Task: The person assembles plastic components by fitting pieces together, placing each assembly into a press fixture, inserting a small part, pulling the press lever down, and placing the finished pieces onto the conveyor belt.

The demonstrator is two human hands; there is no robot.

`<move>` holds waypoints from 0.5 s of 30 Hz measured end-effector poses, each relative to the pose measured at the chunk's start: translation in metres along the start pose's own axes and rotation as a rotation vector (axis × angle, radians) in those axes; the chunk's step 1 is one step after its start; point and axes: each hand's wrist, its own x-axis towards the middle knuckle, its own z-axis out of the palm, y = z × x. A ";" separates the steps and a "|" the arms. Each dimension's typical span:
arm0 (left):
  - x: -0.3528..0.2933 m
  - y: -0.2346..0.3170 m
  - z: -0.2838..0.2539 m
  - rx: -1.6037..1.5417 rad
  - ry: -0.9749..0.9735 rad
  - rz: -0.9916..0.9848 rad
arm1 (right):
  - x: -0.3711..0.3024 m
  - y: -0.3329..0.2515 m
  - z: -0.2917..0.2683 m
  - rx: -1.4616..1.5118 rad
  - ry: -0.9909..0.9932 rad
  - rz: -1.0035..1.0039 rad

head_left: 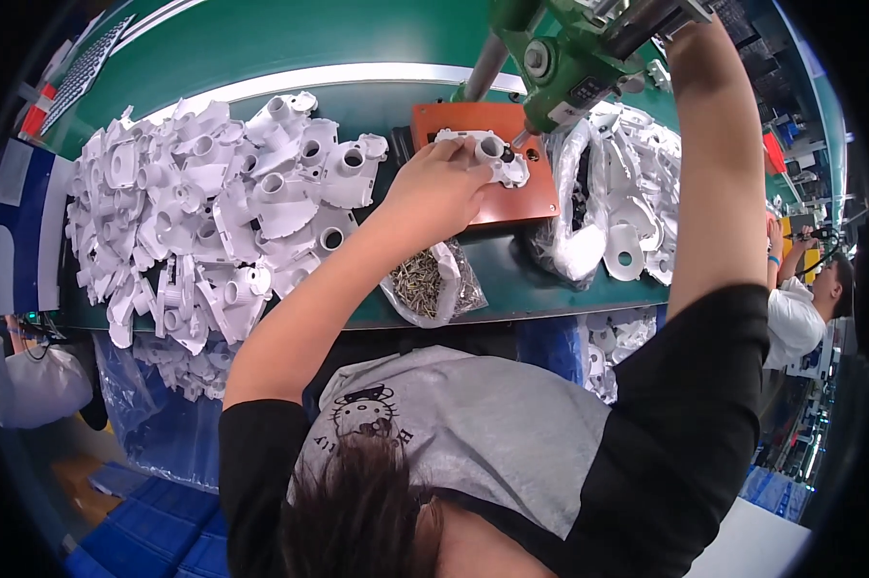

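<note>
Hair [357, 515], lettered shirt [497, 424], labelled press [548, 82] — left hand [439, 190] on white part [510, 173]

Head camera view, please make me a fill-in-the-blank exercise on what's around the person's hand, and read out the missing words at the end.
1. The left hand rests on a white part that sits on an ____ block.
2. The machine above the block is painted ____.
3. In the picture, the bag of small metal pieces lies to the ____ of the biggest pile of white parts.
4. The shirt has a gray middle and ____ sleeves.

Missing words: orange; green; right; black.
</note>
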 end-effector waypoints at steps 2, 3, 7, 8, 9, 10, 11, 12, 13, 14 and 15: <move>0.004 0.004 -0.001 -0.003 -0.016 0.026 | 0.018 0.024 0.002 -0.196 0.143 0.030; 0.009 0.007 0.001 -0.010 -0.032 0.050 | 0.046 0.075 0.024 -0.307 0.211 0.047; 0.010 0.003 -0.006 0.053 -0.113 0.057 | -0.077 0.101 -0.116 -0.645 0.471 0.044; 0.007 0.004 -0.008 0.053 -0.120 0.060 | -0.079 0.093 -0.119 -0.734 0.534 0.053; 0.001 0.000 -0.014 0.070 -0.141 0.049 | -0.105 0.086 -0.116 -0.708 0.541 0.046; 0.007 -0.003 -0.013 0.071 -0.154 0.063 | -0.150 0.079 -0.101 0.160 0.515 0.068; 0.003 -0.010 0.001 0.133 -0.042 0.127 | -0.192 0.070 -0.077 1.044 0.415 0.069; 0.007 -0.007 0.002 0.117 -0.046 0.141 | -0.218 0.068 -0.074 1.882 0.232 0.083; 0.011 -0.002 -0.004 0.090 -0.084 0.119 | -0.218 0.075 -0.074 1.842 0.253 0.048; 0.011 0.001 -0.009 0.067 -0.122 0.094 | -0.216 0.083 -0.072 1.752 0.231 -0.029; 0.014 0.001 -0.010 0.044 -0.111 0.097 | -0.205 0.086 -0.069 1.734 0.210 -0.093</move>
